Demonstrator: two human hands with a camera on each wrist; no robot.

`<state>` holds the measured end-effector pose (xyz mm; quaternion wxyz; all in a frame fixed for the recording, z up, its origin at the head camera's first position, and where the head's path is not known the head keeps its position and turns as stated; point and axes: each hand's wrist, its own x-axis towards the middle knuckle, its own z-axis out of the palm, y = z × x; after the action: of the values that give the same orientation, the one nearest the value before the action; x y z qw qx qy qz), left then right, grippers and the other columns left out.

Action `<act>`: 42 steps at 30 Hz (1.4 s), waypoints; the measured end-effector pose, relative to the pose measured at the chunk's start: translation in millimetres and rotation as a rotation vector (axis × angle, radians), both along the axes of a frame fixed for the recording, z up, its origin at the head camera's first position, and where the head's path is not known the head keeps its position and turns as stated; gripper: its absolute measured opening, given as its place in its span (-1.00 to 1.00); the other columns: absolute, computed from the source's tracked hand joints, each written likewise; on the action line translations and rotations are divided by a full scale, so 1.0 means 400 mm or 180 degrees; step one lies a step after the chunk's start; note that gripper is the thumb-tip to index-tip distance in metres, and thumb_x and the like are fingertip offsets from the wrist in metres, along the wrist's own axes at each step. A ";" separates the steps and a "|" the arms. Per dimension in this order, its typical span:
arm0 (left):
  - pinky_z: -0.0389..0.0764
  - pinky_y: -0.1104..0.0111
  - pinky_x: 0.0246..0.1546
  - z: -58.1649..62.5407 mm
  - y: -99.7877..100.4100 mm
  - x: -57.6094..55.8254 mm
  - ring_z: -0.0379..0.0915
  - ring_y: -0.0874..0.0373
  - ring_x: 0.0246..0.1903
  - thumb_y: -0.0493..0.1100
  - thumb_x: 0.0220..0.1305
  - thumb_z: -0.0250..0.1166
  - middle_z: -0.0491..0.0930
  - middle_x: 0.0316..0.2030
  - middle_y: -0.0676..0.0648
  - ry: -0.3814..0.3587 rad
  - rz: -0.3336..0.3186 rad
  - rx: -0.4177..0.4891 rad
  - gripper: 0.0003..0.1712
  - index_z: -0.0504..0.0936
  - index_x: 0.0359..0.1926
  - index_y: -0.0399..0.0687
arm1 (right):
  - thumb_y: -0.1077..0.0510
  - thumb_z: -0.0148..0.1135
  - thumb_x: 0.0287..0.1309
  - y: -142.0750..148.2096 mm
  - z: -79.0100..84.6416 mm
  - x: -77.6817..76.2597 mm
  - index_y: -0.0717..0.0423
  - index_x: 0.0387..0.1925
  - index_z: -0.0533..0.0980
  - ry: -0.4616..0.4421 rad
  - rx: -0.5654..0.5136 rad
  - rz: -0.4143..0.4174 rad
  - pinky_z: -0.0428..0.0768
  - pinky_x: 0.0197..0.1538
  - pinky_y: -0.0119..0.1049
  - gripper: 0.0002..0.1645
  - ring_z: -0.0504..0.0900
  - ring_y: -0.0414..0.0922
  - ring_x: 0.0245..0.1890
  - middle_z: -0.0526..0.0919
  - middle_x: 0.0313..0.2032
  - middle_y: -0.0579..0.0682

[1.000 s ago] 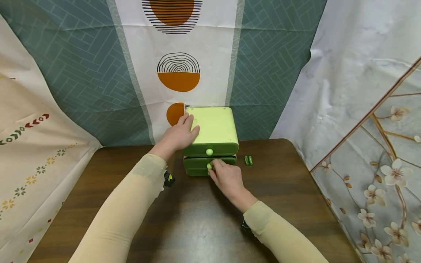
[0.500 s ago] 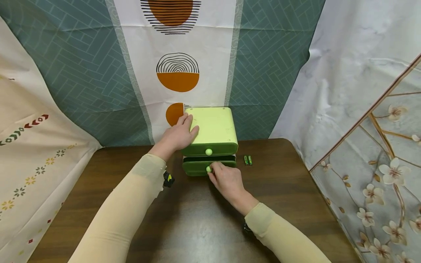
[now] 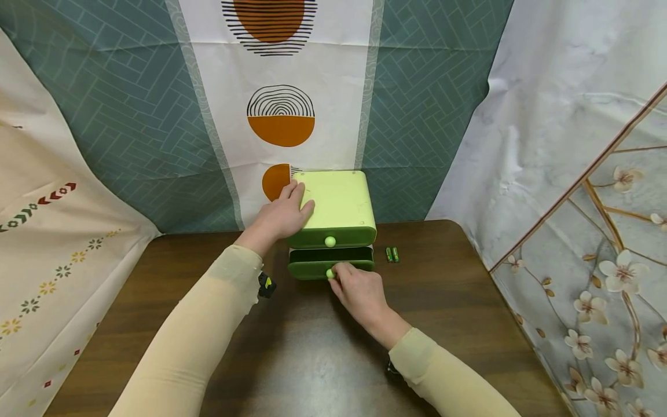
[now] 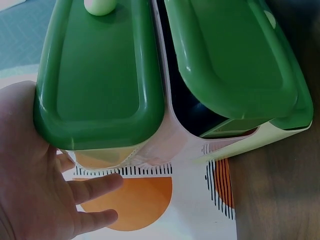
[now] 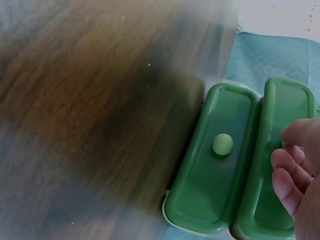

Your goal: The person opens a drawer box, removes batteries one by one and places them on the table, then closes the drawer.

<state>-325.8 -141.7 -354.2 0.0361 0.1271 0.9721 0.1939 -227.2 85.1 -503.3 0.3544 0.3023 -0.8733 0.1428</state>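
A small drawer unit [image 3: 336, 197] with a pale green top and dark green drawer fronts stands at the table's back. My left hand [image 3: 283, 214] rests on its top left corner, fingers spread; in the left wrist view, that hand [image 4: 35, 175] lies along the unit's side. My right hand [image 3: 362, 292] pinches the round pale knob [image 3: 330, 273] of the middle drawer [image 3: 307, 270], which is pulled partway out and shows a dark inside. The top drawer [image 4: 100, 75] is closed. In the right wrist view, the bottom drawer [image 5: 200, 185] sits below, its own knob [image 5: 222, 144] untouched.
Two small green batteries [image 3: 392, 255] lie side by side on the wooden table [image 3: 323, 359], right of the unit. A patterned cloth [image 3: 281, 58] hangs close behind it. More cloths hang at the left and right edges of the table.
The middle drawer has slid toward me, widening the gap above it, as my right hand draws back with its knob. My left hand stays on the unit's top.
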 end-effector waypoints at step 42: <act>0.12 -0.28 0.58 -0.008 -0.004 -0.005 0.13 -0.33 0.63 0.36 0.75 -0.25 -0.33 0.80 -0.11 -0.0006 -0.0008 0.0112 -0.07 -0.23 0.84 0.01 | 0.07 0.72 0.21 0.005 -0.013 0.065 -0.04 -0.21 0.63 0.0041 -0.0084 0.0032 0.42 -0.63 -0.34 -0.67 0.65 -0.28 -0.57 0.69 -0.38 -0.20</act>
<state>-327.6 -143.4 -357.3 0.0350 0.1288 0.9683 0.2110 -201.2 87.3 -508.3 0.3633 0.3030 -0.8674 0.1541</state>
